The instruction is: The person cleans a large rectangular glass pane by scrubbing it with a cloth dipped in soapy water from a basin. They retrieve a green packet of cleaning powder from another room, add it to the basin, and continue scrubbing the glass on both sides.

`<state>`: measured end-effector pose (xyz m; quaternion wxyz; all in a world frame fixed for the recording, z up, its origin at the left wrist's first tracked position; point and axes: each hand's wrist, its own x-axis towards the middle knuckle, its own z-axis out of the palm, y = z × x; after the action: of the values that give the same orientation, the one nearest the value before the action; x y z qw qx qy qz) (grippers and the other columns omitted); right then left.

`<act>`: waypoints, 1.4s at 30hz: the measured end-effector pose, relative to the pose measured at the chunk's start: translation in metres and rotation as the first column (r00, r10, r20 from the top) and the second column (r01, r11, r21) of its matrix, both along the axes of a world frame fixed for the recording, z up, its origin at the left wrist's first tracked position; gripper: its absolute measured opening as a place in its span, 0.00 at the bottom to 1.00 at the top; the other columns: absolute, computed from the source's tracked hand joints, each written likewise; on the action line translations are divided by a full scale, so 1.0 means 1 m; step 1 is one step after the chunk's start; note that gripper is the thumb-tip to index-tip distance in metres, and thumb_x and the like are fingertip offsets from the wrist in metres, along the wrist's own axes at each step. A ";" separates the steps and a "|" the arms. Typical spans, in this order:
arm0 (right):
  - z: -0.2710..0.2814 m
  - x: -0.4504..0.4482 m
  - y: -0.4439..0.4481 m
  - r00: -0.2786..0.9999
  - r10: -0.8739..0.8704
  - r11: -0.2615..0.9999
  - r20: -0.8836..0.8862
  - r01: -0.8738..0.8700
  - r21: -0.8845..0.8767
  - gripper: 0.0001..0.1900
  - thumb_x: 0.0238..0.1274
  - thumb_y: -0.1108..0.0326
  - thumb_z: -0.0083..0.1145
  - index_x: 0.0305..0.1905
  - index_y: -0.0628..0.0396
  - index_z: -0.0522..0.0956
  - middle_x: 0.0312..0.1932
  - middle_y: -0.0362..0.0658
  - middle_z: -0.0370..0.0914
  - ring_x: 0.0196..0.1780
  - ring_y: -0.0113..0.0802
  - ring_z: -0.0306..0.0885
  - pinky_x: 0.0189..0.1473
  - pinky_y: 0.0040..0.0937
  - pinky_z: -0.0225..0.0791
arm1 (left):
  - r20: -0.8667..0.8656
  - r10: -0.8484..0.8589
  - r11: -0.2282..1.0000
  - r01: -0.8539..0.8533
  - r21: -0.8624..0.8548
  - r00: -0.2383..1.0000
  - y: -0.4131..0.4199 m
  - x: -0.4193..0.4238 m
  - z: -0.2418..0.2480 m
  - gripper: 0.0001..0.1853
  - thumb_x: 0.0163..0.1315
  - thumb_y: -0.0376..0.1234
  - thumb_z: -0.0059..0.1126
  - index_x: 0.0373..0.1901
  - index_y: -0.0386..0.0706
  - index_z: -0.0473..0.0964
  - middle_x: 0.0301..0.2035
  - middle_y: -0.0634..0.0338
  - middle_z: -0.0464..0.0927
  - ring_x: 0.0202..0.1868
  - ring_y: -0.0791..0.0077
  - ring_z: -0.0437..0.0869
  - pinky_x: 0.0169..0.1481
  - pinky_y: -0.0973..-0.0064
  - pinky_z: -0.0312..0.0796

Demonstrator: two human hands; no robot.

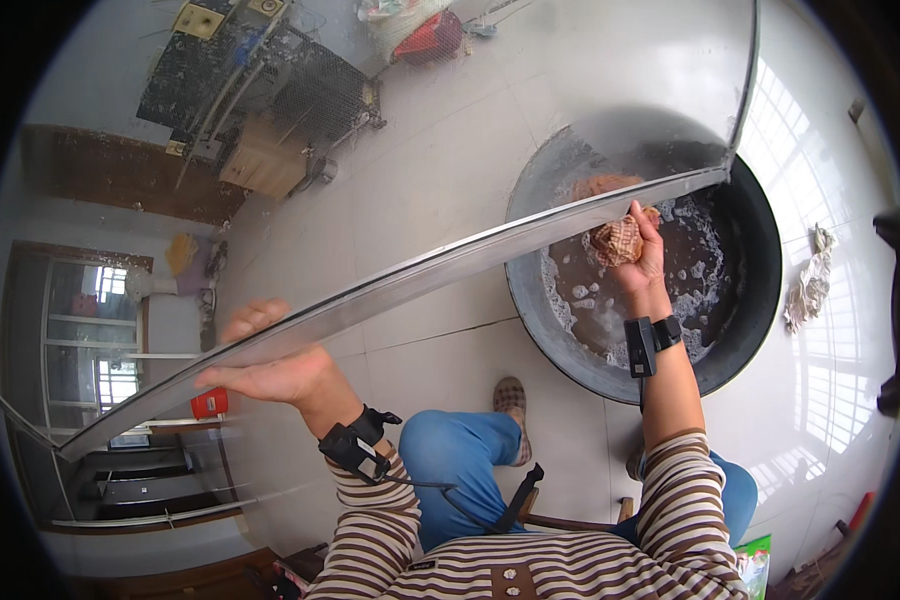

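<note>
A large metal-framed panel (435, 262) with a see-through pane slants across the view, one corner over a dark round tub (750, 330). My left hand (277, 375) grips its near rail at the left, with the fingers showing blurred beyond the rail. My right hand (645, 259) holds a bunched, checked brown-and-pink cloth (616, 241) close against the rail's right part, above the tub. Cloudy brown water with white suds (596, 315) fills the tub's bottom. A reddish patch shows through the pane behind the cloth; whether it is cloth or reflection, I cannot tell.
A crumpled pale rag (811, 281) lies on the tiled floor (450, 352) right of the tub. A green packet (754, 559) is at lower right. A red container (208, 403) shows at the left. My slippered foot (511, 397) is below the panel. A cable hangs from my left wrist strap.
</note>
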<state>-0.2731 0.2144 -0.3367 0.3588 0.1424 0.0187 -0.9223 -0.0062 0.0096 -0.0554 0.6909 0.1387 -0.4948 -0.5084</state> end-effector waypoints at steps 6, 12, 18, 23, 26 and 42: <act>-0.005 -0.016 0.003 0.996 -0.032 0.985 -0.079 0.018 -0.169 0.13 0.74 0.62 0.55 0.55 0.56 0.79 0.54 0.45 0.82 0.59 0.42 0.80 0.67 0.49 0.70 | -0.003 -0.047 0.996 0.047 0.070 0.999 -0.008 0.011 -0.008 0.42 0.63 0.75 0.34 0.25 0.44 0.70 0.25 0.61 0.68 0.32 0.65 0.72 0.41 0.68 0.69; -0.017 -0.020 -0.002 0.996 -0.051 0.976 -0.076 0.033 -0.215 0.15 0.75 0.59 0.53 0.57 0.56 0.78 0.57 0.45 0.81 0.61 0.44 0.78 0.68 0.50 0.67 | 0.016 -0.091 0.988 0.089 0.128 0.996 -0.004 0.015 -0.018 0.43 0.62 0.75 0.33 0.25 0.42 0.72 0.25 0.59 0.71 0.34 0.62 0.74 0.44 0.67 0.70; -0.025 -0.021 -0.008 0.998 -0.038 0.977 -0.054 0.025 -0.211 0.17 0.74 0.58 0.55 0.59 0.54 0.77 0.57 0.45 0.81 0.61 0.43 0.78 0.68 0.51 0.68 | -0.013 -0.135 0.982 0.135 0.129 0.991 -0.008 0.013 -0.028 0.44 0.61 0.76 0.34 0.26 0.42 0.74 0.25 0.59 0.72 0.35 0.61 0.75 0.45 0.66 0.71; -0.003 0.003 -0.026 0.999 -0.015 0.994 -0.049 0.010 -0.112 0.16 0.71 0.58 0.59 0.57 0.54 0.77 0.54 0.44 0.82 0.59 0.43 0.79 0.66 0.51 0.69 | -0.007 -0.184 0.976 0.184 0.120 0.983 -0.021 0.014 -0.040 0.44 0.58 0.77 0.37 0.26 0.42 0.75 0.28 0.59 0.73 0.36 0.62 0.75 0.46 0.65 0.71; 0.013 0.030 -0.048 0.989 0.049 0.988 -0.142 -0.069 -0.140 0.15 0.71 0.59 0.59 0.57 0.53 0.76 0.53 0.44 0.81 0.57 0.43 0.79 0.62 0.52 0.73 | -0.041 -0.205 0.963 0.209 0.168 0.978 -0.031 0.017 -0.046 0.45 0.55 0.78 0.38 0.27 0.42 0.75 0.28 0.59 0.72 0.36 0.62 0.75 0.47 0.64 0.71; -0.023 0.033 -0.063 0.968 0.060 0.995 -0.244 -0.076 -0.057 0.19 0.72 0.64 0.57 0.63 0.53 0.73 0.60 0.47 0.78 0.65 0.48 0.76 0.69 0.56 0.68 | -0.008 -0.175 0.952 0.171 0.253 0.985 -0.101 0.163 -0.044 0.24 0.77 0.45 0.45 0.69 0.46 0.68 0.62 0.56 0.75 0.66 0.63 0.72 0.71 0.58 0.62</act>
<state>-0.2399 0.1517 -0.3596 0.3898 0.0164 0.0366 -0.9200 0.1570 -0.0915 -0.0991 0.6169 0.1855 -0.4411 -0.6249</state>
